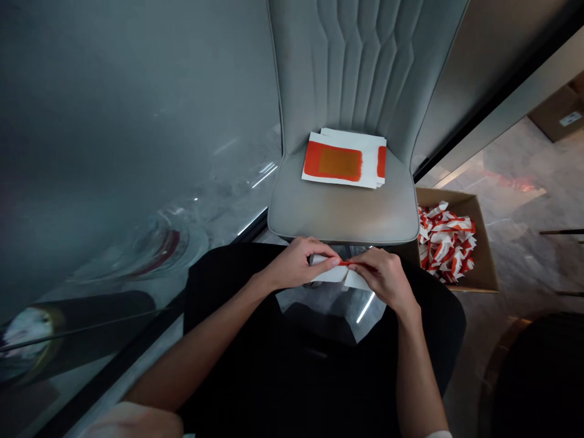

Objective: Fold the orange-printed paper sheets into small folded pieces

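My left hand point(298, 264) and my right hand point(381, 278) meet in front of me, pinching a folded white paper strip point(333, 274) with a red edge point(350, 263) between their fingertips. The two hands hold it above my dark lap. Farther off, on the seat of a grey upholstered chair point(337, 213), lies a stack of white sheets point(344, 158), the top one printed with an orange-red and ochre block. Neither hand touches that stack.
A cardboard box point(465, 243) full of red-and-white paper strips point(444, 243) stands on the marble floor right of the chair. A tall glass panel point(114, 152) runs along my left. Another cardboard box point(559, 112) sits at the far upper right.
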Demonstrator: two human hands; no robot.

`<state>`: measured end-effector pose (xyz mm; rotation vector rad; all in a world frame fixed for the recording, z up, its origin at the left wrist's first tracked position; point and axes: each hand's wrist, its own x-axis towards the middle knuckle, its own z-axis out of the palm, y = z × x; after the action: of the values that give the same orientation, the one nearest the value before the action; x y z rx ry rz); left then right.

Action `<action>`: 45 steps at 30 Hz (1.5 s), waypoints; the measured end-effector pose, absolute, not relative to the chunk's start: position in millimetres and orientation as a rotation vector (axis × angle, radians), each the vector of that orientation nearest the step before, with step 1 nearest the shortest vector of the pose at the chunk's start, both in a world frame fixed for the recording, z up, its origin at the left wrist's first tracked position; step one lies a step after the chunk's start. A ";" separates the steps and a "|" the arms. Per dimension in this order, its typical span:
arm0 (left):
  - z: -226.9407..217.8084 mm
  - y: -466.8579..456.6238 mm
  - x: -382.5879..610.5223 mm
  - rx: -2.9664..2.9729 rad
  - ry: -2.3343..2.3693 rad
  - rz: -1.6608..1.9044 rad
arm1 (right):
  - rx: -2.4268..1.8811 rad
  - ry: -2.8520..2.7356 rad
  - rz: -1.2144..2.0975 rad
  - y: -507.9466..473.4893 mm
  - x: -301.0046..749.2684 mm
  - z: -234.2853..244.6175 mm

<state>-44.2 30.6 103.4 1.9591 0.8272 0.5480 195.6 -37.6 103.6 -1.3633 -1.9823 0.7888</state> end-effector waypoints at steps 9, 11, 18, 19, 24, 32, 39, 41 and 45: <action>95.8 33.3 -41.4 1.915 0.881 0.475 | -1.411 -1.890 1.016 -31.8 192.0 97.7; 93.1 33.2 -39.8 1.919 0.896 0.479 | -1.415 -1.892 1.095 -29.5 190.3 96.8; 92.1 38.3 -49.7 1.586 0.897 0.538 | -1.409 -1.722 1.289 -27.8 199.9 89.3; 91.5 39.7 -53.6 1.496 0.909 0.557 | -1.409 -1.612 1.320 -28.1 202.8 87.4; 81.7 39.4 -63.7 1.141 0.888 0.734 | -1.364 -1.050 1.384 -26.6 209.4 80.5; 70.6 23.3 -39.2 1.072 0.839 0.642 | -1.340 -0.734 1.285 -23.1 200.7 70.9; 73.8 24.2 -39.7 1.098 0.964 0.696 | -1.286 -0.976 1.369 -26.1 201.9 67.0; 73.7 23.9 -39.9 1.095 0.964 0.711 | -1.262 -1.026 1.381 -26.5 201.9 68.1; 70.8 22.8 -38.2 1.073 0.946 0.726 | -1.236 -1.121 1.364 -26.7 200.6 67.4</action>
<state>-38.2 22.8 70.8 1.0734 0.9456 0.7264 200.6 -26.7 67.4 -1.2358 -1.1206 1.3637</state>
